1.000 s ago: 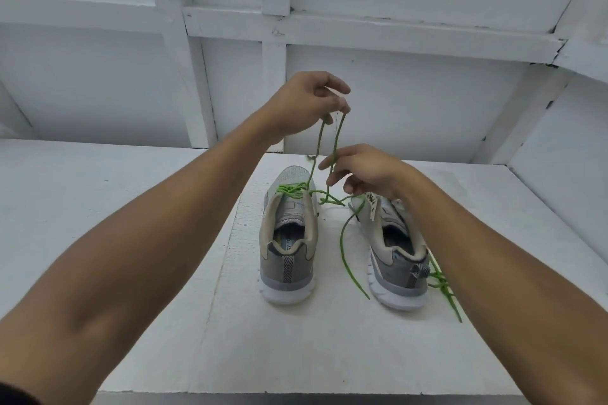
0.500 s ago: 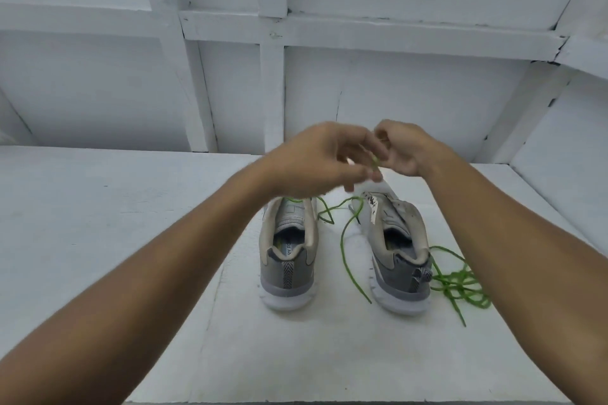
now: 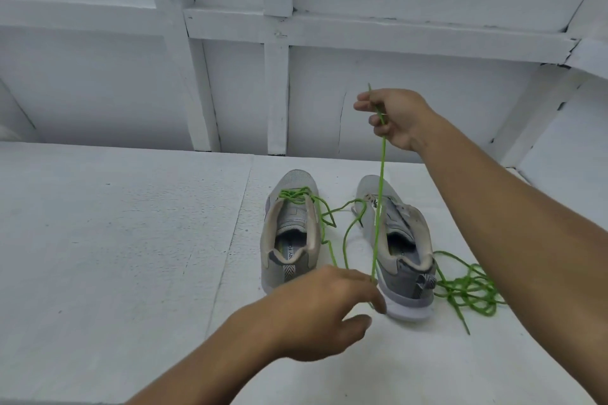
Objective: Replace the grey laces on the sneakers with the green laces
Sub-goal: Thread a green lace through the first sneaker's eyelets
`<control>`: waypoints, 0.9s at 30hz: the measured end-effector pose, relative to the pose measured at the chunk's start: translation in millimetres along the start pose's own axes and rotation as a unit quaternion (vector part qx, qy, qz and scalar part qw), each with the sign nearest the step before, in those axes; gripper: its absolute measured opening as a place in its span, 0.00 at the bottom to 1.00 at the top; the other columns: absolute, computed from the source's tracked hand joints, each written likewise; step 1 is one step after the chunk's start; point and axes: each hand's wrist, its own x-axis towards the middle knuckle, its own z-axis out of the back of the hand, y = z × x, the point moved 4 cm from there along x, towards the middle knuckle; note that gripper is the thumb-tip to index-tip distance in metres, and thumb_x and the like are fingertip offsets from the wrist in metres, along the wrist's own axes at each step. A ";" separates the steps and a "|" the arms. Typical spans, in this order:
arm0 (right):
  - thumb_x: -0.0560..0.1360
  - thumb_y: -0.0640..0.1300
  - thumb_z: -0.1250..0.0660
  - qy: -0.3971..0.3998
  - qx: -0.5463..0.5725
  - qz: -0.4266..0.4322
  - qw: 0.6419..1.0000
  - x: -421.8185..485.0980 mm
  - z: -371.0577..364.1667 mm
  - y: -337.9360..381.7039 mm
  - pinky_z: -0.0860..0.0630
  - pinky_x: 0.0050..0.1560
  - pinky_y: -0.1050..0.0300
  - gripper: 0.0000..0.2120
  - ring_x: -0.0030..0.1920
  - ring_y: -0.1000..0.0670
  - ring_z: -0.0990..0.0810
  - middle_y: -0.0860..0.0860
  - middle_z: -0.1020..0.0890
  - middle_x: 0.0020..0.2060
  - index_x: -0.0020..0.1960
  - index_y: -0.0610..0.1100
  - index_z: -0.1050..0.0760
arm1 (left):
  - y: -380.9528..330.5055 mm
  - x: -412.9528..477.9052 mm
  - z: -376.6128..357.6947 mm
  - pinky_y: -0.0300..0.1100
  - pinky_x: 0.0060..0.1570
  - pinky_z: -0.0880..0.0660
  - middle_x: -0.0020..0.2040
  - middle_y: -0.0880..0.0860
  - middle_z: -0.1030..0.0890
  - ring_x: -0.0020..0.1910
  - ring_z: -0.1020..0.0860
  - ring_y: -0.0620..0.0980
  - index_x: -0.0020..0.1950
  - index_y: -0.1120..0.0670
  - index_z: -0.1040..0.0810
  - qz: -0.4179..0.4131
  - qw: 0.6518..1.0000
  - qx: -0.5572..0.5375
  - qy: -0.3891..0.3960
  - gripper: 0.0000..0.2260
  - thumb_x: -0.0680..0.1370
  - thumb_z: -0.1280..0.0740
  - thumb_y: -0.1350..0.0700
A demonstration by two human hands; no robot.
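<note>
Two grey sneakers stand side by side on the white table, heels toward me. The left sneaker (image 3: 289, 240) has a green lace (image 3: 296, 193) threaded across its front eyelets, with loose ends trailing between the shoes. My right hand (image 3: 394, 118) is raised above the right sneaker (image 3: 406, 250) and pinches the upper end of a green lace strand (image 3: 380, 194). That strand runs straight down to my left hand (image 3: 325, 309), which holds its lower part at the fingertips in front of the shoes. A second green lace (image 3: 467, 293) lies tangled to the right of the right sneaker.
The white table (image 3: 115, 256) has a seam running toward me left of the shoes. A white panelled wall (image 3: 276, 92) with beams rises behind, and an angled white side wall (image 3: 566, 154) closes the right.
My hands were together above the shoes. The right hand has risen, the left has dropped toward me, and the lace is now stretched straight between them.
</note>
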 end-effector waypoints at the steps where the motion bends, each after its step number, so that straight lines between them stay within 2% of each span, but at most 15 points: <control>1: 0.80 0.40 0.41 0.008 -0.031 0.011 0.999 -2.0 -5.8 -0.8 0.40 0.23 0.64 0.08 0.26 0.55 0.32 0.48 0.17 0.40 0.51 0.40 0.23 | -0.3 -2.2 -4.5 0.46 0.65 0.34 0.65 0.49 0.26 0.69 0.33 0.46 0.64 0.49 0.24 -0.001 1.000 0.007 0.000 0.12 0.81 0.39 0.53; 3: 0.80 0.42 0.39 0.040 -0.101 0.039 0.993 -8.2 -20.9 -6.1 0.41 0.23 0.65 0.09 0.25 0.55 0.33 0.49 0.18 0.39 0.49 0.41 0.21 | -0.2 -5.7 -10.6 0.46 0.71 0.38 0.71 0.50 0.32 0.74 0.41 0.48 0.66 0.49 0.26 0.013 1.000 0.025 0.006 0.13 0.82 0.40 0.53; 5: 0.80 0.44 0.38 0.085 -0.170 0.070 0.979 -16.5 -37.9 -15.5 0.38 0.24 0.65 0.10 0.27 0.55 0.33 0.50 0.18 0.40 0.49 0.41 0.20 | 2.3 -9.2 -11.9 0.41 0.73 0.43 0.80 0.49 0.47 0.78 0.49 0.45 0.70 0.46 0.29 0.050 0.998 0.034 0.008 0.16 0.83 0.41 0.51; 7: 0.80 0.43 0.37 0.123 -0.220 0.089 0.964 -24.0 -54.0 -28.0 0.35 0.28 0.63 0.10 0.29 0.54 0.32 0.51 0.18 0.39 0.50 0.40 0.19 | 4.4 -12.7 -5.4 0.41 0.71 0.40 0.80 0.47 0.54 0.78 0.47 0.45 0.71 0.44 0.31 0.066 0.997 0.044 -0.008 0.16 0.82 0.42 0.49; 9: 0.79 0.40 0.36 0.147 -0.252 0.091 0.952 -29.1 -65.5 -41.5 0.33 0.31 0.61 0.08 0.30 0.53 0.31 0.50 0.18 0.39 0.50 0.39 0.19 | 7.4 -15.0 8.3 0.45 0.70 0.34 0.80 0.45 0.47 0.75 0.39 0.45 0.68 0.43 0.27 0.063 0.996 0.029 -0.055 0.15 0.81 0.40 0.50; 10: 0.78 0.40 0.35 0.155 -0.266 0.092 0.947 -30.9 -70.2 -47.4 0.32 0.32 0.62 0.07 0.31 0.53 0.30 0.50 0.18 0.39 0.50 0.40 0.19 | 11.0 -14.7 17.9 0.46 0.68 0.32 0.77 0.45 0.38 0.72 0.34 0.44 0.64 0.45 0.23 0.061 0.993 0.012 -0.104 0.13 0.80 0.38 0.52; 12: 0.77 0.39 0.34 0.158 -0.279 0.094 0.943 -34.2 -76.1 -56.4 0.31 0.30 0.65 0.05 0.31 0.54 0.28 0.50 0.17 0.40 0.49 0.42 0.19 | 28.6 -13.3 40.1 0.41 0.60 0.26 0.62 0.46 0.20 0.58 0.22 0.41 0.56 0.48 0.17 0.096 0.968 -0.030 -0.231 0.11 0.78 0.36 0.58; 14: 0.76 0.38 0.32 0.152 -0.280 0.100 0.943 -36.9 -80.5 -62.8 0.31 0.28 0.69 0.04 0.31 0.55 0.26 0.50 0.17 0.39 0.48 0.43 0.19 | 58.5 -12.7 60.5 0.31 0.46 0.27 0.47 0.44 0.17 0.43 0.21 0.38 0.52 0.49 0.17 0.189 0.921 -0.065 -0.334 0.10 0.77 0.35 0.58; 15: 0.76 0.38 0.32 0.152 -0.283 0.105 0.941 -37.6 -83.2 -65.8 0.29 0.30 0.68 0.04 0.31 0.56 0.25 0.49 0.17 0.39 0.48 0.43 0.19 | 75.7 -11.3 67.5 0.30 0.42 0.29 0.46 0.45 0.18 0.41 0.23 0.38 0.52 0.49 0.17 0.235 0.899 -0.073 -0.363 0.08 0.77 0.35 0.57; 16: 0.75 0.38 0.31 0.154 -0.288 0.108 0.939 -38.3 -86.5 -69.6 0.26 0.34 0.64 0.03 0.32 0.55 0.24 0.49 0.16 0.40 0.47 0.43 0.18 | 92.1 -8.6 70.6 0.32 0.40 0.30 0.48 0.45 0.18 0.41 0.23 0.39 0.54 0.50 0.19 0.272 0.885 -0.073 -0.370 0.08 0.78 0.35 0.54; 18: 0.74 0.38 0.31 0.153 -0.300 0.110 0.935 -39.9 -93.1 -76.6 0.24 0.42 0.55 0.03 0.35 0.53 0.23 0.48 0.16 0.40 0.45 0.44 0.19 | 118.9 0.5 67.8 0.38 0.45 0.29 0.56 0.47 0.20 0.46 0.22 0.45 0.60 0.51 0.22 0.320 0.883 -0.063 -0.338 0.12 0.78 0.35 0.48; 20: 0.73 0.38 0.32 0.141 -0.314 0.111 0.933 -42.0 -98.5 -82.6 0.25 0.41 0.58 0.04 0.37 0.53 0.23 0.50 0.17 0.40 0.42 0.46 0.20 | 136.6 9.2 59.1 0.43 0.50 0.26 0.58 0.49 0.20 0.52 0.22 0.49 0.62 0.53 0.23 0.339 0.890 -0.062 -0.298 0.17 0.78 0.35 0.46; 23: 0.74 0.38 0.35 0.125 -0.368 0.129 0.913 -46.3 -104.5 -88.1 0.30 0.38 0.61 0.06 0.43 0.53 0.23 0.53 0.19 0.42 0.44 0.46 0.21 | 149.5 14.9 48.9 0.42 0.48 0.27 0.56 0.50 0.18 0.51 0.23 0.49 0.60 0.53 0.21 0.336 0.893 -0.073 -0.292 0.15 0.79 0.36 0.45; 27: 0.77 0.41 0.39 0.126 -0.456 0.155 0.867 -49.9 -112.2 -96.0 0.25 0.47 0.54 0.05 0.49 0.47 0.22 0.48 0.20 0.49 0.46 0.48 0.25 | 151.7 13.1 41.1 0.40 0.44 0.32 0.52 0.52 0.18 0.47 0.24 0.49 0.60 0.52 0.21 0.321 0.882 -0.101 -0.329 0.13 0.81 0.41 0.49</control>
